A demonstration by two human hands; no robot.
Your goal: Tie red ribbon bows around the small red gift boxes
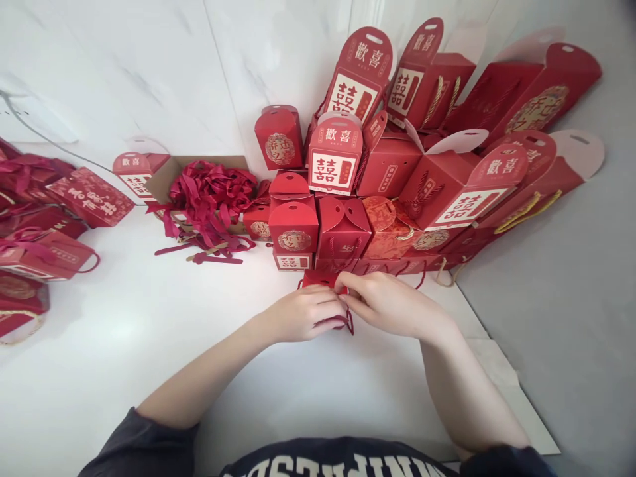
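Note:
A small red gift box [318, 277] with dark red cord handles stands on the white table in front of me, largely covered by my hands. My left hand [305, 313] wraps over its near left side, fingers closed on it. From the right, my right hand [385, 301] meets the left one at the box's upper right corner. Its thumb and index finger are bent together there, and whether they grip the box's flap or cord is hidden. A loop of red cord [350, 322] hangs below the fingers.
Stacked red gift boxes [342, 228] rise just behind my hands and fill the right corner. Left of them, a cardboard box [209, 161] overflows with crimson ribbons [209, 199]. More ribbon-tied boxes [44, 252] lie far left. A grey wall [556, 298] bounds the right side.

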